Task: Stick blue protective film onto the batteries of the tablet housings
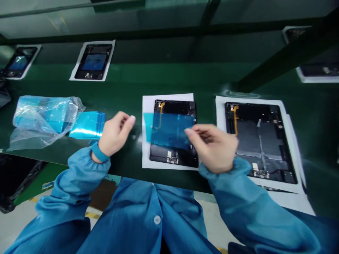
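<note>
A black tablet frame (173,155) lies on a white sheet (147,102) in front of me on the green belt (127,88). A translucent blue film (169,130) sits over its middle. My right hand (214,146) pinches the film's right edge with curled fingers. My left hand (115,133) hovers left of the sheet, fingers loosely curled, holding nothing I can see. Just left of it lies a small stack of blue films (88,125).
A clear plastic bag of blue films (42,118) lies at the left. Another open tablet frame (259,141) on white sheets sits at the right. Further frames (94,61) (19,61) rest farther back. A dark bar (286,56) crosses the upper right.
</note>
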Action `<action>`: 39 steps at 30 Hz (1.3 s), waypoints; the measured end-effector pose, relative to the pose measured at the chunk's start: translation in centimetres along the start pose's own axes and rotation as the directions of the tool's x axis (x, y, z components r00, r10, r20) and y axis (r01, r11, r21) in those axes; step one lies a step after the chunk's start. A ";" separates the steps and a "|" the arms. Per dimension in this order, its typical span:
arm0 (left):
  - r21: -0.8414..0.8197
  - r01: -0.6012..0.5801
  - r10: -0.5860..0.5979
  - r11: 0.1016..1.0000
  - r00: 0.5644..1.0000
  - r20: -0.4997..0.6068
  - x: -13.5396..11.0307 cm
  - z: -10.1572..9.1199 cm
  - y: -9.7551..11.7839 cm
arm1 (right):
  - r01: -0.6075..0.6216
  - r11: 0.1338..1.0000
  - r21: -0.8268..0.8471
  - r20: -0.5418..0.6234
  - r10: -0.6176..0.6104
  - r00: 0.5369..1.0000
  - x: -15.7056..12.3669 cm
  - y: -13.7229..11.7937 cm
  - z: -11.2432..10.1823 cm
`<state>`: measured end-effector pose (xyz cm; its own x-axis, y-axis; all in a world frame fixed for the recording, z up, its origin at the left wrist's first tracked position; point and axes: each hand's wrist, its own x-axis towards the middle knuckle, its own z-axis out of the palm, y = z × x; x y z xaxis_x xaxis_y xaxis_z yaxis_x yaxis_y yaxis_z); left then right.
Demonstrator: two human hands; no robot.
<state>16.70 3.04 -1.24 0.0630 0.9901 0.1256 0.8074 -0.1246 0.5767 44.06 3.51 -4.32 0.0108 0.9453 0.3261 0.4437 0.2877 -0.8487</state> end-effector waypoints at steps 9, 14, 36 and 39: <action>0.492 -0.075 -0.159 0.868 0.895 0.416 0.5 6.0 2.7 | -0.373 0.820 0.435 -0.034 0.429 0.903 3.9 4.2 1.0; 0.539 -0.049 -0.209 0.841 0.889 0.408 -0.1 4.9 1.6 | -0.471 0.783 0.407 0.109 0.470 0.876 2.9 4.0 1.3; -0.095 -0.561 0.544 0.822 0.726 0.420 1.3 4.0 -4.1 | -0.394 0.919 -0.021 0.099 0.394 0.914 0.3 4.3 -1.0; -0.091 -0.554 0.532 0.828 0.722 0.443 1.3 4.0 -4.0 | -0.379 0.925 -0.015 0.100 0.378 0.920 0.2 4.3 -1.0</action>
<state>15.92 5.06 -6.60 0.7347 0.6772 0.0402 0.5799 -0.6576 0.4810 46.81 4.79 -7.46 0.0880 0.9942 -0.0624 0.4197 -0.0938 -0.9028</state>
